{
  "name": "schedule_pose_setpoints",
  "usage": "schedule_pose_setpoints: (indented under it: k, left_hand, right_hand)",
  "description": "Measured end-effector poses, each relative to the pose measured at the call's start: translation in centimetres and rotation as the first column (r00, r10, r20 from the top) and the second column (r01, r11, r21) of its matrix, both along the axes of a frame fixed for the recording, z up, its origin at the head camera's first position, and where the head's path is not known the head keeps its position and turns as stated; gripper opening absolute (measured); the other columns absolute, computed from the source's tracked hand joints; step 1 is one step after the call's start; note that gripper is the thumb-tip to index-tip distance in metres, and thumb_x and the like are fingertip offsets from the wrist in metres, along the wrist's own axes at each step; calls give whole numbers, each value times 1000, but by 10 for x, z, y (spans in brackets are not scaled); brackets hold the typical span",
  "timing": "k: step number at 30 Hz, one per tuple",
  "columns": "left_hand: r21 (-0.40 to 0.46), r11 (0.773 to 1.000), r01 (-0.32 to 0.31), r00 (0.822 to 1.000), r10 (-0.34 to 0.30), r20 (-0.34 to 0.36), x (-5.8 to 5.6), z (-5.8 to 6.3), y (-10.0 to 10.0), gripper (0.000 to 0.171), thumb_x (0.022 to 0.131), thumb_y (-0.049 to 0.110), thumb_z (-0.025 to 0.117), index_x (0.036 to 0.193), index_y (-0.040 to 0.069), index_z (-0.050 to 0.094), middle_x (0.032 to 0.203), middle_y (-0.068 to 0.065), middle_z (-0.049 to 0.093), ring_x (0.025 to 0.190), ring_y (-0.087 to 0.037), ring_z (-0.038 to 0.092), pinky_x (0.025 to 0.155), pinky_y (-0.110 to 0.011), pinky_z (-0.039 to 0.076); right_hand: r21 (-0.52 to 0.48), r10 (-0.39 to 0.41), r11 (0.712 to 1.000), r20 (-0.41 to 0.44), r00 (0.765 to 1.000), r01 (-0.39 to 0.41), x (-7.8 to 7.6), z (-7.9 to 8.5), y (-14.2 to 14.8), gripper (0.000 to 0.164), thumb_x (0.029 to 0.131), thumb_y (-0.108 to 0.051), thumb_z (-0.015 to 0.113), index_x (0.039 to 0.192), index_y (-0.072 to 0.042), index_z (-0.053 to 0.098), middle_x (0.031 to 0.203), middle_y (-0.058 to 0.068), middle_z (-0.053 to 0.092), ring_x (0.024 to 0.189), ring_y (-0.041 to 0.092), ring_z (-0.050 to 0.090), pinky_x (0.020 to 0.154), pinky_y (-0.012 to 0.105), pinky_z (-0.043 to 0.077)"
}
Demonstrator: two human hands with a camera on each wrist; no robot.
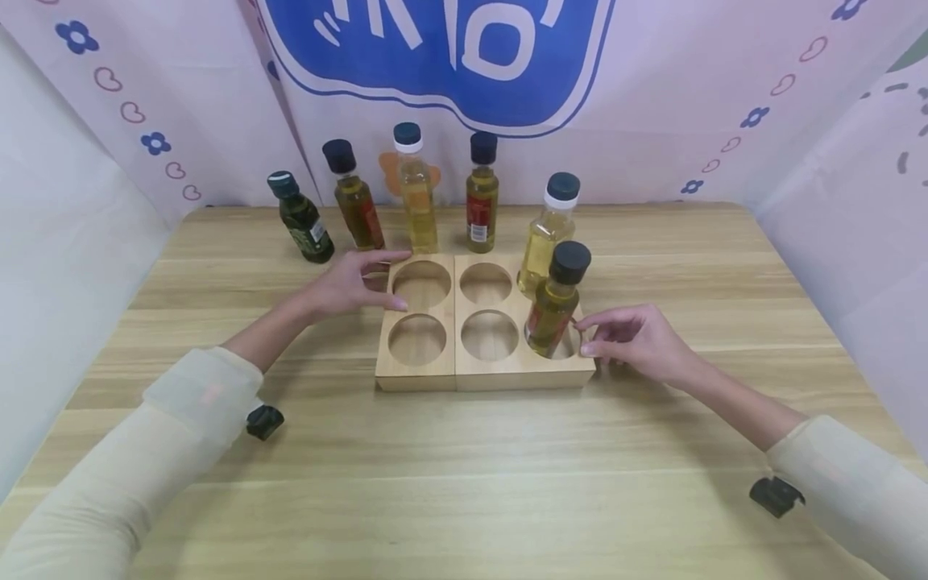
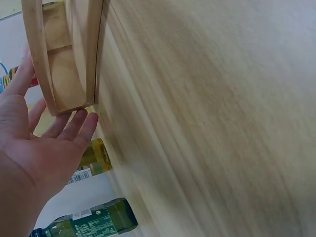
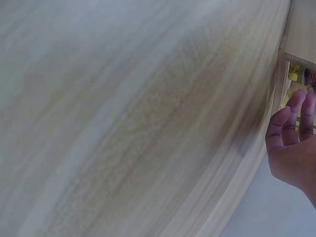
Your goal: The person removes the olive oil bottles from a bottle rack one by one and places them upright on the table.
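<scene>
My left hand (image 1: pixel 351 282) lies against the left end of a wooden bottle holder (image 1: pixel 416 380) with two round holes, thumb and fingers spread apart. In the left wrist view, its fingers touch the holder's hollow end (image 2: pixel 69 81). A second wooden holder (image 1: pixel 522 380) stands flush beside it, with several holes. An oil bottle with a black cap (image 1: pixel 551 314) stands in its front right hole, and a pale oil bottle (image 1: pixel 544 246) in the back right one. My right hand (image 1: pixel 645 342) rests at that holder's right end, fingers loosely bent, thumb at the edge.
Behind the holders stand a small dark green bottle (image 1: pixel 306 225), a black-capped oil bottle (image 1: pixel 358 211), a tall pale oil bottle (image 1: pixel 416 197) and a red-labelled bottle (image 1: pixel 481 201). A printed cloth (image 1: pixel 652 97) hangs behind the wooden table (image 1: pixel 449 483).
</scene>
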State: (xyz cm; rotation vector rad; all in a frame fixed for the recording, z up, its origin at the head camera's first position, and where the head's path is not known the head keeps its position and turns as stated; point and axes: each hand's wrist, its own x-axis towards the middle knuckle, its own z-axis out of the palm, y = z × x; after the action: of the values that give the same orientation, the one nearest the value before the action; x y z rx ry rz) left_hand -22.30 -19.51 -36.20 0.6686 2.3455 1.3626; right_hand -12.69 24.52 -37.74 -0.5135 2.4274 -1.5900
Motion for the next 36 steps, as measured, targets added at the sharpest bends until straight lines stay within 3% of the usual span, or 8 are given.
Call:
schedule_pose_setpoints:
  k: [12,24,36]
  left_hand:
    - [39,998,-38,999,37,38,1,-3,-1,73,88,-2,81,152,-3,46,160,-19,44,147,-38,41,118,-49,43]
    - [35,998,-48,997,46,58,1,-2,0,74,88,0,81,153,-2,46,161,-18,43,149,-37,38,119,-48,41]
    - [34,999,-42,998,40,55,1,0,1,73,88,-2,80,153,-2,46,160,-19,44,148,-36,39,118,-47,43]
  right_hand:
    - [-3,12,1000,-4,1000,-12,-1,1,-1,31,85,3,82,113,12,70,75,6,74,59,20,64,51,26,54]
    - [77,76,994,-36,996,-73,-4,8,2,29,85,1,83,112,8,74,78,13,74,65,24,67,57,27,57]
    - [95,28,995,-105,994,-18,-8,20,8,25,87,-2,82,111,1,77,80,5,73,69,17,66,61,24,56]
